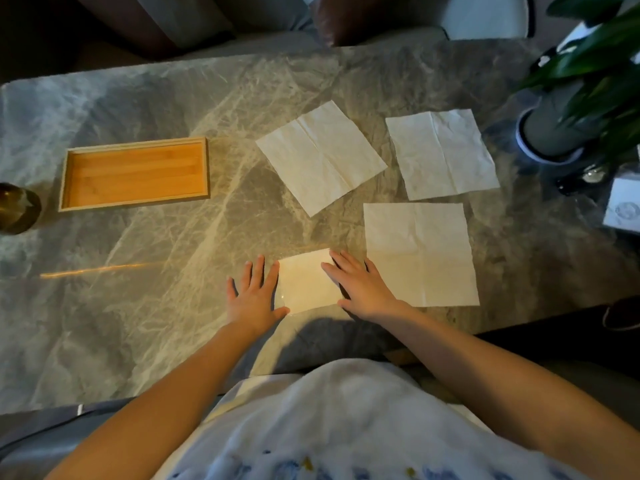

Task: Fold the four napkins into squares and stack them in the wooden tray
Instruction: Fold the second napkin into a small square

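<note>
A small folded white napkin [304, 282] lies on the marble table near the front edge. My left hand [254, 296] rests flat on the table at its left edge, fingers spread. My right hand [360, 289] lies flat across its right edge, palm down. Three unfolded white napkins lie flat: one [320, 155] in the middle, one [441, 152] at the back right, one [420, 254] just right of my right hand. The wooden tray [133, 143] sits at the left with nothing in it.
A brown round jar [17, 207] stands at the far left beside the tray. A potted plant [554, 129] with green leaves stands at the right. A white card [623, 211] lies at the right edge. Chairs stand beyond the far side of the table.
</note>
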A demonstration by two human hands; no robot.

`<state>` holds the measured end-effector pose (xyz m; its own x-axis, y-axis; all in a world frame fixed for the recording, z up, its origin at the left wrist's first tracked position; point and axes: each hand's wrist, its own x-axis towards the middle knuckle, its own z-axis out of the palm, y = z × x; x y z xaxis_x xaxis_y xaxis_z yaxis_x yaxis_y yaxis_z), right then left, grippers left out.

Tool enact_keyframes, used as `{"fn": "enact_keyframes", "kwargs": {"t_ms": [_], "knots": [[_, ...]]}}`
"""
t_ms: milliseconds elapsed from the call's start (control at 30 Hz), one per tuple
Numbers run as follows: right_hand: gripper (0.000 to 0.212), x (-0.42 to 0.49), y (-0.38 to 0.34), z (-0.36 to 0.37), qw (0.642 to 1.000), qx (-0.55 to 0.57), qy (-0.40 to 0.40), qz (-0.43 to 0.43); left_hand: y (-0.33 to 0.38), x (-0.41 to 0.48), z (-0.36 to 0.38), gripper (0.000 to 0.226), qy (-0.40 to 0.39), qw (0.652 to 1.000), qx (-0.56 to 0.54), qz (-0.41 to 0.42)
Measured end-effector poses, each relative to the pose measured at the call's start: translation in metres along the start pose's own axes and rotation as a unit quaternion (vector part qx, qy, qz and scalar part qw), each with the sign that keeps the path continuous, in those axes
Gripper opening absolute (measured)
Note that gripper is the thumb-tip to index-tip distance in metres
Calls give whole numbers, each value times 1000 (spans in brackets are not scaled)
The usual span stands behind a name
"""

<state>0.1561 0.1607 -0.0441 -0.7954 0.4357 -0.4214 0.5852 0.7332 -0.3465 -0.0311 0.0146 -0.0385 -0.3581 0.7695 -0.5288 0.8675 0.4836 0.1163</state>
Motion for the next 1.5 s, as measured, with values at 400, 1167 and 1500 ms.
{"fn": "enact_keyframes", "kwargs": {"t_ms": [400, 1167, 1500], "knots": [[46, -82, 6, 42, 969, 87, 213, 90, 42, -9, 3, 75, 38, 987, -32, 150], [40, -133, 190, -24, 985, 73, 111, 111, 168, 33, 6, 38, 146, 963, -2, 226], [4, -107, 201, -49, 986, 111, 89, 92, 179, 30, 4, 69, 127, 966, -40, 222]]}}
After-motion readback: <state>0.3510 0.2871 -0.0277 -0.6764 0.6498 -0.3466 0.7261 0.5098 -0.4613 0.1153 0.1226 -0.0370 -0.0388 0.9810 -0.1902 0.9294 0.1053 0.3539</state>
